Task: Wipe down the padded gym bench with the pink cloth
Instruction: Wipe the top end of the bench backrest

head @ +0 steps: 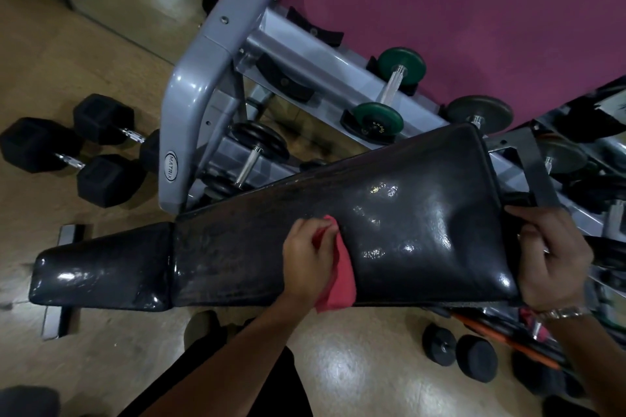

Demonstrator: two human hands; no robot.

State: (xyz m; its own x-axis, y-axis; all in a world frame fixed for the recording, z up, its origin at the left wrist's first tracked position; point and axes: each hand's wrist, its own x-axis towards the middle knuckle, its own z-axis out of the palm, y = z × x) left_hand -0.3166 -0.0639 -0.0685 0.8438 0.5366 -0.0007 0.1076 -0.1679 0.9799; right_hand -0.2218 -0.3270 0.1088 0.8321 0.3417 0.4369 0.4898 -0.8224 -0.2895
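Note:
The black padded gym bench [406,213] runs from lower left to upper right, its back pad raised and glossy at the right, dull and streaked at the left. My left hand [310,257] presses the pink cloth [342,284] onto the middle of the back pad, and the cloth hangs over the near edge. My right hand [548,257], with a metal watch at the wrist, grips the top right end of the back pad. The seat pad [101,271] lies to the left.
A grey dumbbell rack [203,85] with green and black dumbbells stands right behind the bench against a magenta wall. Black hex dumbbells [78,149] lie on the floor at left. More dumbbells [460,355] and an orange bar lie at lower right.

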